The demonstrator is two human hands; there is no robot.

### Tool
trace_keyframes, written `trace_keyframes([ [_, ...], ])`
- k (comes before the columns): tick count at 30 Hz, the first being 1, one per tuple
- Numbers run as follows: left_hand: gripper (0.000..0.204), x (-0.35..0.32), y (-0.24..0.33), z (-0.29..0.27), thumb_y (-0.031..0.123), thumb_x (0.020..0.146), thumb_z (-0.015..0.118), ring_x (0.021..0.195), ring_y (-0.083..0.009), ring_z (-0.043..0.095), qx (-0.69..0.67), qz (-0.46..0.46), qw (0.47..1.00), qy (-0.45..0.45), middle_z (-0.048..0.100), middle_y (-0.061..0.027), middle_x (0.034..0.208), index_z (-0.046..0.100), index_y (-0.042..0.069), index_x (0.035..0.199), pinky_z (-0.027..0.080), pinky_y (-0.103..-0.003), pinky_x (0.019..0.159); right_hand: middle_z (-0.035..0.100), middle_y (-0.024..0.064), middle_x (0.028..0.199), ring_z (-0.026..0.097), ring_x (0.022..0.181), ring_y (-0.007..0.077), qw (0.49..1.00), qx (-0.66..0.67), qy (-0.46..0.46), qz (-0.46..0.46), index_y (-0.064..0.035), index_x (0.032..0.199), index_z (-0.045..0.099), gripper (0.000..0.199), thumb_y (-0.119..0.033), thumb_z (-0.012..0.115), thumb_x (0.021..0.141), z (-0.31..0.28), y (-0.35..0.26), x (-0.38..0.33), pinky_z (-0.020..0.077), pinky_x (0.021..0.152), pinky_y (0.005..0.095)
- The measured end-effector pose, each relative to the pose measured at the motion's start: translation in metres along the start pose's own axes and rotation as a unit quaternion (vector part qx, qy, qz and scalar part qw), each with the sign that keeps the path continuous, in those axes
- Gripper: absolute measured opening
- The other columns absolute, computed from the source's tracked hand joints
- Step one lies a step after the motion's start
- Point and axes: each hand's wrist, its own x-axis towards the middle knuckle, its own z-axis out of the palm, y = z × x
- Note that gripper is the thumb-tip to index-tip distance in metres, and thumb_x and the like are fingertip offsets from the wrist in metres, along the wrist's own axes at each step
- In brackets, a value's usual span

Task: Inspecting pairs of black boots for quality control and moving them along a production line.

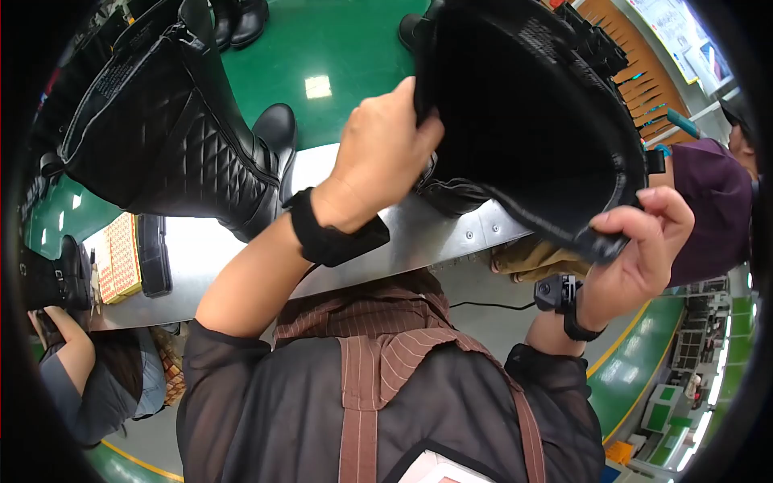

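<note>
A tall black boot (523, 137) is tilted with its wide top opening facing me, and its inside is dark. My left hand (386, 149) is closed on the left side of that opening, thumb inside the edge. At the lower right of the rim, my right hand (640, 249) pinches the edge between thumb and fingers. The boot's foot is mostly hidden behind its shaft. To the left of my left hand, a second tall black boot with a quilted shaft (193, 153) stands on the metal table (362, 270), touched by neither hand.
Near the table's left end lie a yellow-and-orange patterned box (119, 258) and a flat black case (153, 253). More black boots (240, 20) appear at the far side. One person in purple (708, 201) is at the right, another (105, 378) at the lower left.
</note>
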Motion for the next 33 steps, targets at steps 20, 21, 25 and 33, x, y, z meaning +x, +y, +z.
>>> trace_keyframes([
  [20,0.021,-0.021,-0.068,0.121,0.017,0.09,0.06,0.065,-0.0132,0.059,-0.454,-0.246,0.809,-0.283,0.062,-0.0073,0.082,0.055,-0.001,0.101,0.048,-0.026,0.057,0.055,0.0103,0.123,0.053,0.114,0.0194,0.775,0.466,-0.112,0.412,0.0007,0.13,0.042,0.068,0.003,0.075,0.071,0.154,0.062,-0.145,0.0396,0.101,0.0331],
  [21,0.018,-0.015,-0.07,0.121,0.019,0.091,0.058,0.061,-0.0133,0.057,-0.479,-0.266,0.774,-0.317,0.06,-0.0059,0.075,0.055,0.001,0.092,0.046,-0.026,0.053,0.057,0.0093,0.12,0.054,0.112,0.0185,0.768,0.464,-0.126,0.423,0.0003,0.129,0.044,0.066,0.002,0.076,0.071,0.155,0.064,-0.146,0.0407,0.099,0.0325],
  [25,0.028,-0.005,-0.082,0.132,0.023,0.095,0.05,0.054,-0.0132,0.054,-0.553,-0.271,0.674,-0.408,0.057,-0.0042,0.063,0.059,0.003,0.078,0.039,-0.024,0.047,0.063,0.006,0.11,0.058,0.102,0.0156,0.738,0.469,-0.188,0.448,-0.0009,0.12,0.053,0.056,0.001,0.078,0.07,0.159,0.066,-0.147,0.0451,0.093,0.0309],
  [33,0.04,0.006,-0.053,0.084,0.026,0.1,0.042,0.044,-0.0117,0.05,-0.471,-0.159,0.748,-0.44,0.059,-0.0066,0.056,0.062,0.001,0.077,0.033,-0.024,0.041,0.068,0.0081,0.101,0.064,0.094,0.0169,0.821,0.343,-0.212,0.404,0.0001,0.11,0.062,0.045,0.0,0.079,0.068,0.15,0.06,-0.129,0.0499,0.087,0.031],
])
